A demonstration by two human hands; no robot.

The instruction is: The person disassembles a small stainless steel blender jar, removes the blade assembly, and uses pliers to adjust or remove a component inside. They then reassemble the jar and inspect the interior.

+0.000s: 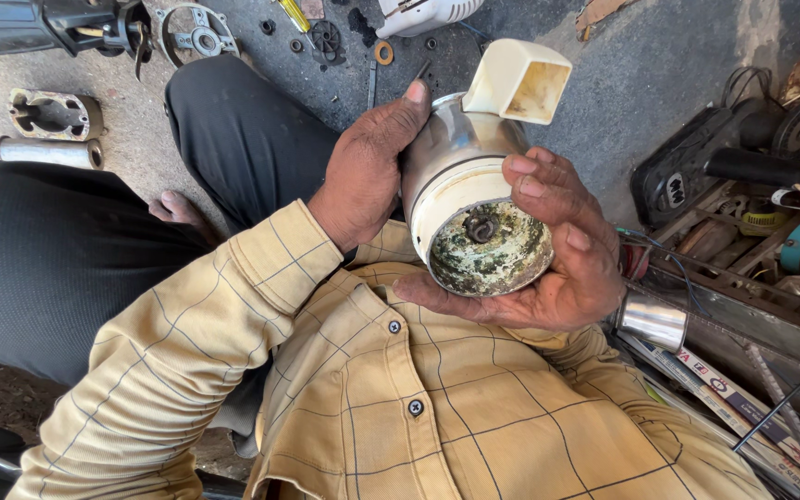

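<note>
Steel mixer jar (460, 176) clasped in both my hands, left hand (368, 171), right hand (562, 245); the greasy, crusted base could slip sideways.

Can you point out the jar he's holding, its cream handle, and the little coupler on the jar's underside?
jar (460, 157): head view, on its steel side wall.
cream handle (518, 81): head view, on its flat face.
coupler (481, 227): head view, on its dark hub.

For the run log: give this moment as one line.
left hand: grips jar side | right hand: cradles jar base | mixer jar: underside up, grimy | floor: scattered parts
</note>
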